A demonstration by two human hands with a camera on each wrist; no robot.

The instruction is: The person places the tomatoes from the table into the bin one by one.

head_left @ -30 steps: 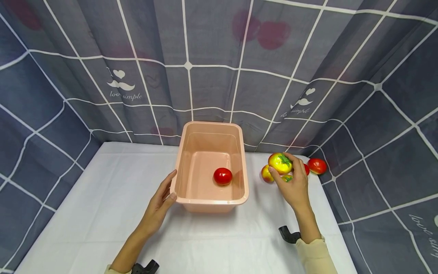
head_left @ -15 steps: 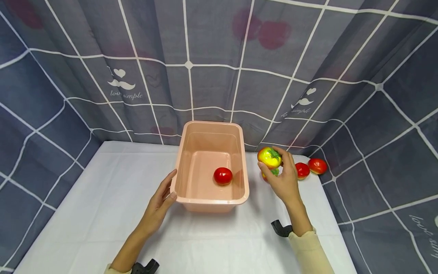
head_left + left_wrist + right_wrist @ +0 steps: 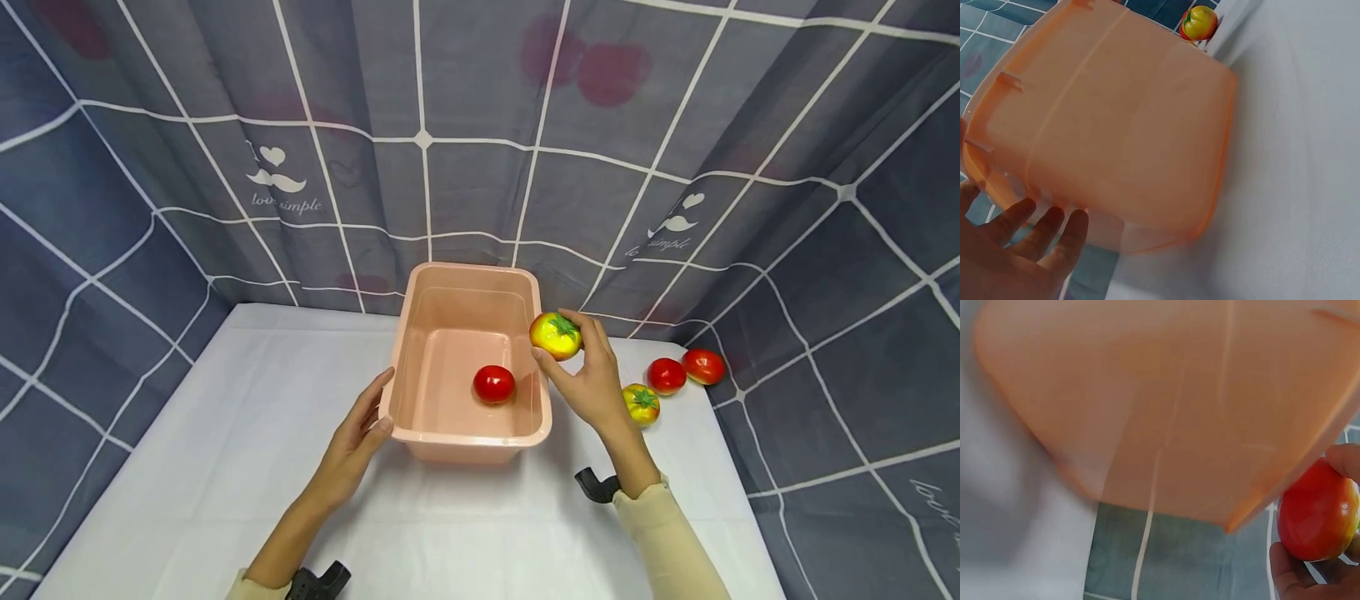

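As only the head view shows, the tub (image 3: 465, 438) holds a red fruit (image 3: 494, 384).

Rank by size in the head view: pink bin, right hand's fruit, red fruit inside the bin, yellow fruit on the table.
Pink bin
Held fruit in the right hand, perhaps nearer the camera
Unranked, since they look alike: red fruit inside the bin, yellow fruit on the table
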